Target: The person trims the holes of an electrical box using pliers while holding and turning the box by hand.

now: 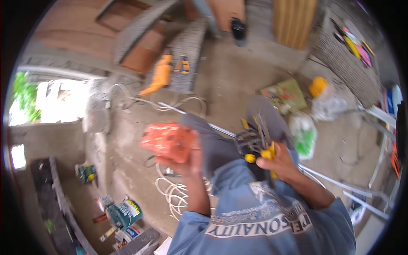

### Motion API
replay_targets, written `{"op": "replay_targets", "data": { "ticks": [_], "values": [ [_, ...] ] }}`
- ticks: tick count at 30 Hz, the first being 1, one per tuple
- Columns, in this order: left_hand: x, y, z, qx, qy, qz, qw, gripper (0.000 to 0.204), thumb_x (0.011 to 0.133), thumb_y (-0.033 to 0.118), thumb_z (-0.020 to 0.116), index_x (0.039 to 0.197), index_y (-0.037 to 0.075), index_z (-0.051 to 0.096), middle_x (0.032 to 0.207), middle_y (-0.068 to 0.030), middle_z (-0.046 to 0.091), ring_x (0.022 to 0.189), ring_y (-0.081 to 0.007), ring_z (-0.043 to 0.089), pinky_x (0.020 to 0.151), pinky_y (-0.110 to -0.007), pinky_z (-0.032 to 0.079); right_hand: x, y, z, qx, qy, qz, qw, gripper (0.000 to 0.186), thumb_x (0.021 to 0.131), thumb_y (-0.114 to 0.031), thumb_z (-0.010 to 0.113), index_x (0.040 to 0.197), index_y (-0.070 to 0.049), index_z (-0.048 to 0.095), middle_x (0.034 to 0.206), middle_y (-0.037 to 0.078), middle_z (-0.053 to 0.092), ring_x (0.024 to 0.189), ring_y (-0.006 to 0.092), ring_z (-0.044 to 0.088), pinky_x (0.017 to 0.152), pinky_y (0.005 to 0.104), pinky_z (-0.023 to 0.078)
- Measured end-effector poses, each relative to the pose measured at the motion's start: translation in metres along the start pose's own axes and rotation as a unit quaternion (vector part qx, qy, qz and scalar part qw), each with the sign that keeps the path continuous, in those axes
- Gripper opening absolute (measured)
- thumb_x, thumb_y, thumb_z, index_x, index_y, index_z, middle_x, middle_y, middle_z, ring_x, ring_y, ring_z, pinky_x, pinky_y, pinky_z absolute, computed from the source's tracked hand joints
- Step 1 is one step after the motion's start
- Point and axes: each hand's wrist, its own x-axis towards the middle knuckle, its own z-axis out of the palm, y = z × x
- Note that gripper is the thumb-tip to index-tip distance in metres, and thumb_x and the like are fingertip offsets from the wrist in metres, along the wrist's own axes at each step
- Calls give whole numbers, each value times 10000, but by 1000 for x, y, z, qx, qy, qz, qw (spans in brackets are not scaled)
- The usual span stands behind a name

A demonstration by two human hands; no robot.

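Observation:
My left hand (pixel 187 163) is raised in front of me and grips a blurred orange-red object (pixel 168 142), which looks like a plastic bag or a block. My right hand (pixel 278 163) holds a bunch of tools with yellow and black handles (pixel 259 144), their metal tips pointing up and away from me. The two hands are a short way apart above my grey trouser legs and blue shirt.
On the concrete floor lie white cable coils (pixel 174 193), an orange power drill (pixel 159 78), a green cardboard box (pixel 285 95), a yellow cap (pixel 318 86), plastic bags (pixel 304 134), white conduit pipes (pixel 340 182) and paint tins (pixel 125 212). A wall opening (pixel 51 102) is at the left.

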Motion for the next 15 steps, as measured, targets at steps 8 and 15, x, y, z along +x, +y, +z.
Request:
{"op": "replay_targets", "data": {
  "ticks": [8, 15],
  "values": [
    [4, -18, -4, -58, -13, -26, 998, 849, 719, 463, 729, 1377, 116, 319, 1352, -93, 384, 1216, -322, 420, 1057, -484, 370, -9, -46, -68, 155, 121, -71, 978, 186, 787, 16, 598, 753, -67, 435, 1086, 128, 504, 993, 250, 601, 809, 397, 538],
    [-8, -31, -4, 9, 0, -35, 999, 842, 704, 443, 750, 1358, 107, 340, 1323, -110, 379, 1189, -304, 437, 1044, -457, 396, -67, -95, -109, -386, 107, -118, 909, 181, 660, 9, 604, 797, -14, 488, 1213, 165, 407, 1123, 292, 437, 945, 376, 337]
  ]
}}
